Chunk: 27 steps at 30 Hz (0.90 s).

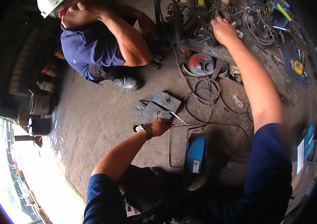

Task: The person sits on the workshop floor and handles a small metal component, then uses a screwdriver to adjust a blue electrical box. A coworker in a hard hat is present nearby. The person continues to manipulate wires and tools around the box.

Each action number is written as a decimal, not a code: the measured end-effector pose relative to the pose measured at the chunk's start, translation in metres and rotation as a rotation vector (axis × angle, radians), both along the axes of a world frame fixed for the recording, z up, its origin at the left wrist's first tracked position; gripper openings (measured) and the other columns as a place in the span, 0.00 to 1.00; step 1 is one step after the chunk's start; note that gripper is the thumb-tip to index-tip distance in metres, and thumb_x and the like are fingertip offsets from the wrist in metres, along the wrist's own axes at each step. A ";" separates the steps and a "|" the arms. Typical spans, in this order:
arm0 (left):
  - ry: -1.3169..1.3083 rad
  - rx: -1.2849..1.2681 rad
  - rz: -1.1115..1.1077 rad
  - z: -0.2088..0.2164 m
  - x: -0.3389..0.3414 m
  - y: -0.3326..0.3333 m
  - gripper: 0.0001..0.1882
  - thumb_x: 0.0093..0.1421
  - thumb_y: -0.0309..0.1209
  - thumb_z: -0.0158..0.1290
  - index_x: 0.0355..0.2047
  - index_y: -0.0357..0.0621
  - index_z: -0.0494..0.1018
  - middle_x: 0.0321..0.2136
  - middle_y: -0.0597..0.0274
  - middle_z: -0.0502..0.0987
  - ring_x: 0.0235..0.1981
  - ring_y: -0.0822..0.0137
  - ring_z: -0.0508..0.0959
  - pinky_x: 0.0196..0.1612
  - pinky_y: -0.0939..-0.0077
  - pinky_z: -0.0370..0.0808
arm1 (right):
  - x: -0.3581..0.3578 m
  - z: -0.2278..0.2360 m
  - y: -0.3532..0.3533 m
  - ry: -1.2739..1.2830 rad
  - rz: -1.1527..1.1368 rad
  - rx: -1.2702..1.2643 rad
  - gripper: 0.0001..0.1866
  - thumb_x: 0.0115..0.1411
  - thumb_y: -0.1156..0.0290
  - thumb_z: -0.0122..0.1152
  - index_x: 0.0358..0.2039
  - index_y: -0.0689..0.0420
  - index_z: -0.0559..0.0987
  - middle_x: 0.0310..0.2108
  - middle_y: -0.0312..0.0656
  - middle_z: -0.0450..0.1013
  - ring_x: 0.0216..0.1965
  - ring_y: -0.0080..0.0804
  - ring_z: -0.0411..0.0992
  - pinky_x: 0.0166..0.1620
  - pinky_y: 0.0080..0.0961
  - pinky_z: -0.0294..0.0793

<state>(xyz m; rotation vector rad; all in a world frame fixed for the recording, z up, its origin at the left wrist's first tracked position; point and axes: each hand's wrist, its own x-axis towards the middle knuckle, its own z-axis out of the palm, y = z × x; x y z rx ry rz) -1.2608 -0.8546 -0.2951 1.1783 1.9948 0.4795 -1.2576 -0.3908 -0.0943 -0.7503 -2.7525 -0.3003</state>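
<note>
Right arm (257, 80) extended far forward, right hand (225, 31) back-up; left arm (123, 151) angled inward, left hand (160, 127) closer in.

The flat angular metal unit (168, 103) is displaying dull grey with a bright blue section, and the thin flexible cable (179, 118) is appearing white. The long rectangular blue casing (195, 149) is bearing a white paper label (196, 166); the round flat disc (195, 64) is presenting red with grey; the compact tape measure (297, 67) is showing yellow. The domed helmet (49, 5) is showing white, the co-worker's cloth shirt (87, 48) violet-blue, the camera wearer's fabric sleeves (102, 196) plain navy.
</note>
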 end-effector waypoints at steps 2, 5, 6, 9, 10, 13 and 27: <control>0.009 0.020 0.007 0.003 0.001 -0.001 0.18 0.65 0.41 0.55 0.51 0.48 0.79 0.44 0.51 0.82 0.47 0.52 0.82 0.50 0.63 0.78 | 0.001 -0.005 0.002 0.029 0.014 -0.003 0.16 0.68 0.70 0.43 0.52 0.57 0.75 0.58 0.48 0.68 0.61 0.47 0.67 0.59 0.42 0.72; 0.002 0.013 0.021 0.009 0.003 -0.002 0.18 0.65 0.42 0.55 0.51 0.48 0.79 0.45 0.50 0.82 0.47 0.51 0.81 0.51 0.63 0.77 | -0.004 -0.005 0.003 0.020 0.030 -0.007 0.15 0.67 0.71 0.42 0.51 0.57 0.74 0.58 0.50 0.68 0.60 0.49 0.68 0.58 0.43 0.73; -0.007 -0.008 0.024 0.009 0.003 0.000 0.18 0.65 0.43 0.55 0.51 0.48 0.79 0.46 0.51 0.82 0.48 0.52 0.81 0.52 0.64 0.77 | -0.004 -0.004 0.004 0.036 0.027 -0.015 0.15 0.67 0.71 0.42 0.51 0.57 0.73 0.58 0.51 0.68 0.60 0.49 0.68 0.58 0.43 0.73; -0.009 -0.041 0.017 0.008 0.004 0.001 0.20 0.66 0.45 0.55 0.51 0.47 0.79 0.47 0.52 0.82 0.49 0.53 0.81 0.53 0.65 0.77 | -0.003 -0.005 0.004 0.063 0.022 -0.031 0.15 0.67 0.73 0.42 0.53 0.56 0.71 0.59 0.51 0.68 0.61 0.51 0.67 0.59 0.43 0.72; 0.007 -0.030 0.007 0.004 0.003 -0.001 0.20 0.66 0.45 0.55 0.51 0.47 0.79 0.47 0.52 0.82 0.49 0.53 0.81 0.53 0.64 0.77 | -0.002 -0.005 0.002 0.059 0.026 -0.028 0.15 0.67 0.73 0.42 0.53 0.56 0.70 0.59 0.52 0.68 0.62 0.51 0.67 0.59 0.43 0.71; 0.018 -0.010 0.000 0.000 0.003 0.000 0.20 0.66 0.45 0.55 0.51 0.47 0.79 0.47 0.51 0.82 0.49 0.53 0.81 0.54 0.64 0.76 | 0.001 -0.007 0.008 0.166 0.034 -0.116 0.21 0.64 0.77 0.47 0.59 0.55 0.67 0.59 0.54 0.69 0.62 0.53 0.67 0.61 0.44 0.70; 0.020 0.068 -0.037 0.005 0.001 0.009 0.20 0.66 0.43 0.55 0.54 0.49 0.77 0.49 0.52 0.81 0.51 0.54 0.80 0.55 0.66 0.76 | 0.014 -0.004 0.033 0.224 0.012 -0.308 0.33 0.62 0.77 0.53 0.65 0.31 0.65 0.48 0.52 0.78 0.52 0.52 0.76 0.52 0.46 0.74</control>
